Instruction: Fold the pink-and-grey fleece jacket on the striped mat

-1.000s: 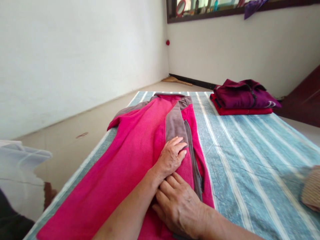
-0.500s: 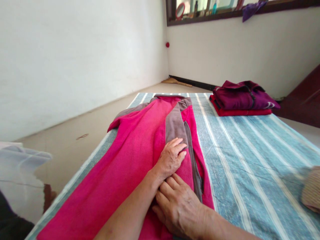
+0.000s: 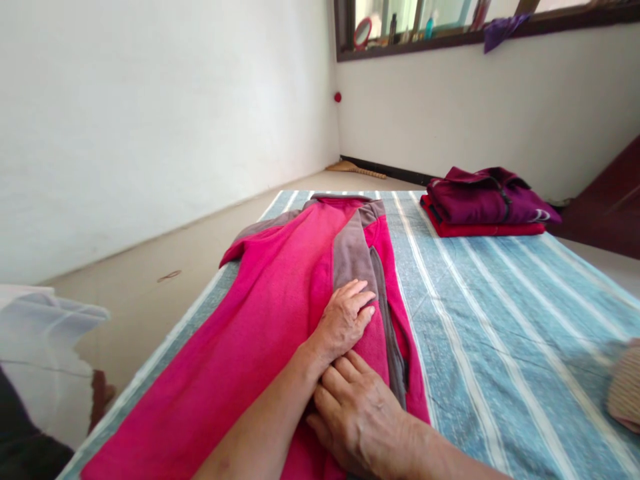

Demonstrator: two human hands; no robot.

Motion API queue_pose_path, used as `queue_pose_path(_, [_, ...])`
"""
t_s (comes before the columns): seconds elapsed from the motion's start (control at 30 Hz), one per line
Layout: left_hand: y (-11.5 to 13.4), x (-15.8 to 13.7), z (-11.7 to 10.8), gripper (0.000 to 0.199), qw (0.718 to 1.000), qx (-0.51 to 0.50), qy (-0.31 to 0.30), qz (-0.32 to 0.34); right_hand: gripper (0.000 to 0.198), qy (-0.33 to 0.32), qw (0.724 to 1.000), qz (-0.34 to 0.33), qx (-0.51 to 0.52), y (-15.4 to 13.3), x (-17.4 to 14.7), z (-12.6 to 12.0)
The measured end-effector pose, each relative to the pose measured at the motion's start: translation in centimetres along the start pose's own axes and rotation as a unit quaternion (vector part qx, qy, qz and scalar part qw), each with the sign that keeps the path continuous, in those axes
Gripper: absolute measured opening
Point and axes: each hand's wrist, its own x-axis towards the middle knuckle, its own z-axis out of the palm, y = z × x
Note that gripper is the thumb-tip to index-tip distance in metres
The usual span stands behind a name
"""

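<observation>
A pink and grey fleece jacket (image 3: 270, 300) lies spread lengthwise on the striped bed cover, its collar at the far end. One sleeve is folded in along the body, and a grey zip edge runs beside it on the right. My left hand (image 3: 346, 315) rests flat on that sleeve, where grey meets pink, fingers stretched out. Just below its wrist, my right hand (image 3: 357, 407) has its fingers curled into the fleece; the fingertips and the gripped cloth are mostly hidden.
Folded purple and red clothes (image 3: 490, 200) are stacked at the far right of the blue striped cover (image 3: 465, 320). A beige knitted item (image 3: 625, 387) sits at the right edge. White cloth (image 3: 45, 360) is at lower left, beyond the bed's edge. A broom (image 3: 355, 168) lies on the floor.
The view has tilted slightly, so everything sits a little lower in the picture. Both hands keep their places on the jacket.
</observation>
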Motion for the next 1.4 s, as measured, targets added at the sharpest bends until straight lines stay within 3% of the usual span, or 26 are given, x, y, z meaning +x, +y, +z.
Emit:
queue_pose_path(0.5, [0.4, -0.1, 0.3, 0.026, 0.999, -0.022, -0.011, -0.025, 0.012, 0.055, 0.998, 0.026, 0.008, -0.4, -0.4, 0.9])
queue_pose_path(0.6, [0.6, -0.2, -0.5, 0.022, 0.998, -0.050, 0.001, -0.032, 0.014, 0.071, 0.997, 0.023, -0.003, -0.5, -0.7, 1.2])
queue_pose_path(0.7, [0.6, -1.0, -2.8, 0.022, 0.997, -0.056, 0.030, -0.049, 0.018, 0.086, 0.996, 0.016, -0.020, -0.5, -0.9, 1.5])
queue_pose_path(0.87, [-1.6, -5.3, -9.0, 0.025, 0.993, 0.016, 0.084, -0.085, 0.021, 0.094, 0.995, 0.011, -0.040, -0.3, -1.3, 1.8])
queue_pose_path(0.97, [-3.8, -9.7, -12.8, 0.027, 0.970, 0.094, 0.123, -0.188, 0.021, 0.099, 0.994, -0.005, -0.052, -0.1, -1.4, 1.9])
queue_pose_path(1.07, [-5.3, -14.5, -15.5, 0.029, 0.926, 0.159, 0.129, -0.317, 0.023, 0.106, 0.992, -0.015, -0.062, 0.0, -1.5, 2.0])
queue_pose_path(1.2, [-5.6, -19.2, -16.9, 0.037, 0.882, 0.163, 0.095, -0.433, 0.027, 0.118, 0.989, -0.037, -0.083, 0.2, -1.6, 1.9])
queue_pose_path(1.4, [-5.8, -21.7, -15.9, 0.035, 0.881, 0.098, 0.145, -0.440, 0.029, 0.119, 0.979, -0.094, -0.138, 0.7, -1.4, 1.5])
